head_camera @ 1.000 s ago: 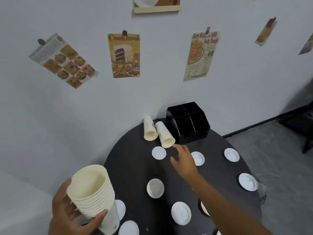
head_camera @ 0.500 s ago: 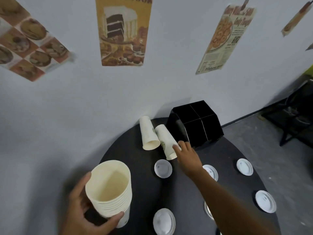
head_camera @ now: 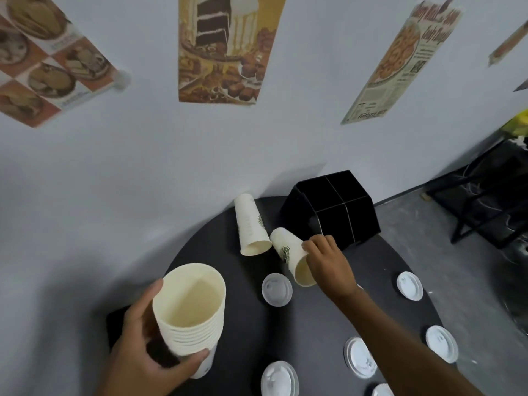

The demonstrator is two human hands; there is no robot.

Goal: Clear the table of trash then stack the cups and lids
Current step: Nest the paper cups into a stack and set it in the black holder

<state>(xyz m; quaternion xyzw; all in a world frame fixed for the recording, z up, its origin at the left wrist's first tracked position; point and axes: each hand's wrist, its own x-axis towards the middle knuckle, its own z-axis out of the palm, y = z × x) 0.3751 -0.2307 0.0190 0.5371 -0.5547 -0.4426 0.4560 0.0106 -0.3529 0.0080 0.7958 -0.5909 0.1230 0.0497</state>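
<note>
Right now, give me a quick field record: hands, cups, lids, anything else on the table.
left hand: grips cup stack, upright, open end up
right hand: fingers curled round the near lying cup
far lying cup: on its side, untouched, beside the near one
loose lids: at least six on the round black table, e.g. lid
black organizer: by the wall, compartments look empty

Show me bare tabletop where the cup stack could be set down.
The freest patch of the round black table lies between the nested stack of cream paper cups, the two lying cups and the nearest white plastic lid. Crowded: the right and near side, dotted with more lids under the reaching arm.
</note>
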